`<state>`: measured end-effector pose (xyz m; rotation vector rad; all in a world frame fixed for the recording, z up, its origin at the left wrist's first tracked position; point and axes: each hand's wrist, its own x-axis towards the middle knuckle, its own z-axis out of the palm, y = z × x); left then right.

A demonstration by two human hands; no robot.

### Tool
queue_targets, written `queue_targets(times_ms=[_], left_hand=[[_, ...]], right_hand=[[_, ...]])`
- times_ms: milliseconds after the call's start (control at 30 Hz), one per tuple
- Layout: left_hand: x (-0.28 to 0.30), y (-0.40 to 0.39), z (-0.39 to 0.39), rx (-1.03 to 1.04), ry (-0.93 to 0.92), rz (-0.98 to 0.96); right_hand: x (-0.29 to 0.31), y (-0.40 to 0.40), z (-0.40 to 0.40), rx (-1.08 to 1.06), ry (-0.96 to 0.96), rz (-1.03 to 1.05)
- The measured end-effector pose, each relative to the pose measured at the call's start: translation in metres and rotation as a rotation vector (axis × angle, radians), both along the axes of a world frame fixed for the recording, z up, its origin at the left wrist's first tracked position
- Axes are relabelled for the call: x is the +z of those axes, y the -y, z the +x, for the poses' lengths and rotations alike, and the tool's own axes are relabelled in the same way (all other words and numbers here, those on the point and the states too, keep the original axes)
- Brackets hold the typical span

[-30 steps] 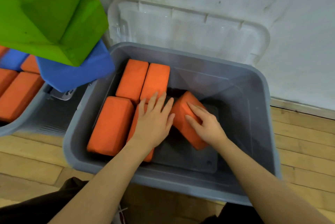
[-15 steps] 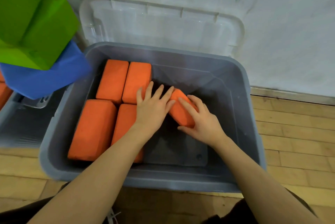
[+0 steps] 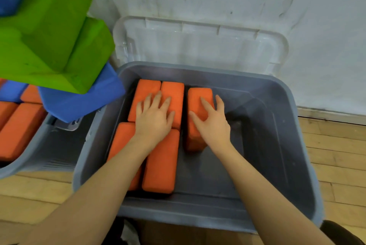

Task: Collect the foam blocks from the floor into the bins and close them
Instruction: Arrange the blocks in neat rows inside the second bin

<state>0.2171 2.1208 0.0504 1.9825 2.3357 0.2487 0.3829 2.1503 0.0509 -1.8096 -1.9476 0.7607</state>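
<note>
We are packing orange foam blocks into the grey bin (image 3: 293,106), whose clear lid (image 3: 198,46) stands propped open against the wall behind it. Our left hand (image 3: 153,119) lies flat, fingers spread and straight, pressing down where the four packed blocks (image 3: 161,167) meet on the bin's left side; it grips nothing. Our right hand (image 3: 212,123) rests on the fifth block (image 3: 199,96), which lies just right of the back pair, with a dark gap between. The fingers lie along its top and the thumb reaches toward its left edge; whether the hand actually clasps the block or only presses it we cannot say for sure, as the hand hides its right side.

To do this step well, we should slide the fifth block left until it sits flush against its neighbours, keep it flat and parallel to them, and hold the packed rows down so they do not ride up.

Beside us on the left, a second grey bin (image 3: 29,157) holds more orange blocks (image 3: 17,131), and large green (image 3: 49,36) and blue (image 3: 83,96) foam shapes overhang it, reaching the near bin's left rim. Those may crowd the lid when we close up. The right half of our bin shows only its bare bottom.
</note>
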Motion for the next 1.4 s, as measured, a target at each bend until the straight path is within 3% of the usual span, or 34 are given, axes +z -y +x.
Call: queue_targets(times_ms=[200,367,600,867,1067,1267,1400], left_hand=[[-0.004,0.001,-0.015,0.077,-0.022,-0.209],[-0.001,0.000,-0.021,0.035,-0.017,-0.254],[-0.004,0.009,-0.010,-0.138,-0.063,-0.046],[-0.007,0.009,-0.007,-0.058,-0.032,-0.169],[-0.006,0.013,-0.009,-0.109,-0.070,-0.174],[0.003,0.015,-0.007,-0.105,0.047,-0.096],[0.002,0.022,-0.009,-0.063,-0.010,-0.136]], right_hand=[[-0.021,0.007,-0.004,0.081,0.035,-0.125],[-0.022,0.007,-0.008,0.052,-0.023,-0.134],[-0.010,0.007,-0.011,-0.168,-0.306,-0.010],[-0.014,0.007,-0.021,-0.056,-0.173,-0.007],[-0.023,0.012,-0.019,0.045,-0.093,-0.016],[-0.021,0.011,-0.014,0.048,-0.121,-0.063],[-0.020,0.012,-0.009,0.030,-0.144,-0.096]])
